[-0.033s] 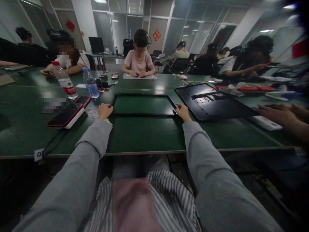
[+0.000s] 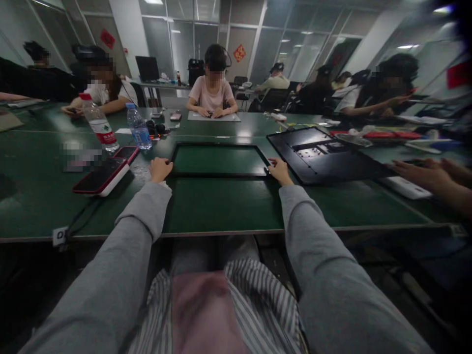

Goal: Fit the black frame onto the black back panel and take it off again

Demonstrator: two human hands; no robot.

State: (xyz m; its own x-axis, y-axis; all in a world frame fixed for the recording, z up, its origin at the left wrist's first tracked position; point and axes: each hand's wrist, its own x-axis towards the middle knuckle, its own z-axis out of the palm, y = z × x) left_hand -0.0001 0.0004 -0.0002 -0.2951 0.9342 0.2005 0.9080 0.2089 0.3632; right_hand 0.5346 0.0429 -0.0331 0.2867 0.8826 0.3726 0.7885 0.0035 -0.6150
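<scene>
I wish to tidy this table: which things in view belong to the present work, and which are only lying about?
In use: black rectangular frame, held by left hand and right hand; perhaps the black panel nearby.
Lying about: red-capped plastic bottle, blue-capped plastic bottle, red-edged device.

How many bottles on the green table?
2: a red-capped bottle and a blue-capped bottle to its right, both left of the left hand. Others may be hidden.

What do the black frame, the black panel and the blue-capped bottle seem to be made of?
Black frame: likely plastic, possibly painted metal; smooth dark bars.
Black panel: plastic or coated metal, semi-gloss; light glares off it.
Blue-capped bottle: likely clear plastic, glossy; the body is see-through.
</scene>
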